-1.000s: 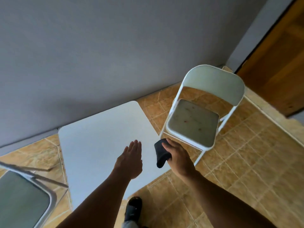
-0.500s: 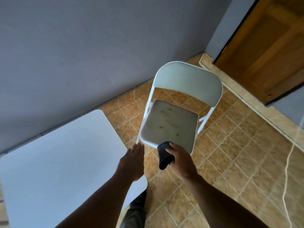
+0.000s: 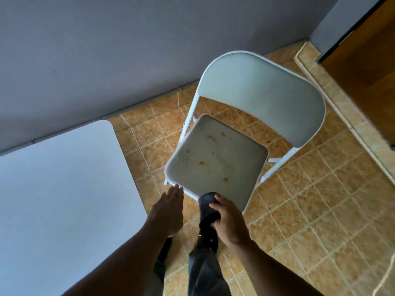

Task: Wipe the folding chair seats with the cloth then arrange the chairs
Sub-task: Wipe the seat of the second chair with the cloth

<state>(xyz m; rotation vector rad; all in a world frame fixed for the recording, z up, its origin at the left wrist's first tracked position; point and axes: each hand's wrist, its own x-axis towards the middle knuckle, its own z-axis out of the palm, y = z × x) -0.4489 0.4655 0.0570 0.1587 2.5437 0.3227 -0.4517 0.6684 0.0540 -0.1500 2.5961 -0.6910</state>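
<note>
A white folding chair (image 3: 260, 97) stands open on the tiled floor near the wall. Its grey seat (image 3: 215, 161) carries orange crumbs and smears. My right hand (image 3: 229, 221) grips a dark cloth (image 3: 207, 210) at the seat's front edge. My left hand (image 3: 167, 212) is flat with fingers together and holds nothing; its fingertips are just short of the seat's front left corner.
A white table (image 3: 59, 189) stands to the left against the grey wall (image 3: 106, 50). A wooden door (image 3: 367, 60) is at the upper right. My legs and dark shoes (image 3: 205, 242) are on the tiles below the hands.
I have stepped closer to the chair, which now fills the middle of the view. Both hands have moved from the table's edge to the seat's front edge. The second chair is out of view.
</note>
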